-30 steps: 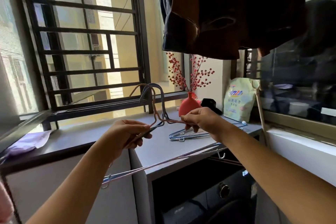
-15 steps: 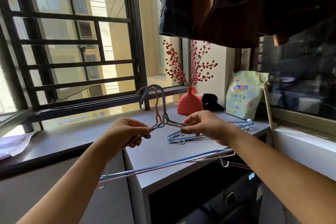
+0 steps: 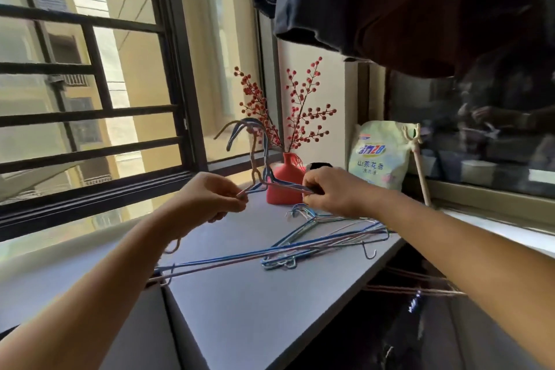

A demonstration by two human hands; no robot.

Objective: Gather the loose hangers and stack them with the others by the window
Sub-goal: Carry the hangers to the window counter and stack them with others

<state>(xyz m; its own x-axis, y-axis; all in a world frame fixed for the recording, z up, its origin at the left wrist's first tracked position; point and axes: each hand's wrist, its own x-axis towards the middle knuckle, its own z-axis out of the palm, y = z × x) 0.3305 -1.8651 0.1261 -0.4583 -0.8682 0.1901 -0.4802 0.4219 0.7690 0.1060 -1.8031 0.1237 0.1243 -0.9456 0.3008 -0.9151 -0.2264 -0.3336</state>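
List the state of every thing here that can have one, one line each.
Left hand: closed, pinching the held hangers' left shoulder.
Right hand: closed, pinching their right shoulder.
Held hangers: bunched together, hooks up, above the counter.
Hanger stack: lying flat on the counter.
Red vase: upright, holding berry branches.
Detergent bag: upright against the wall.
Clothes: hanging overhead.

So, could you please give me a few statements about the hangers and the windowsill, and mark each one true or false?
1. Both hands grip the held hangers, left hand and right hand. True.
2. The held hangers' hooks point down. False: they point up, towards the window.
3. A stack of hangers lies on the counter. True.
4. The red vase is empty. False: it holds red berry branches.
5. A detergent bag stands right of the vase. True.
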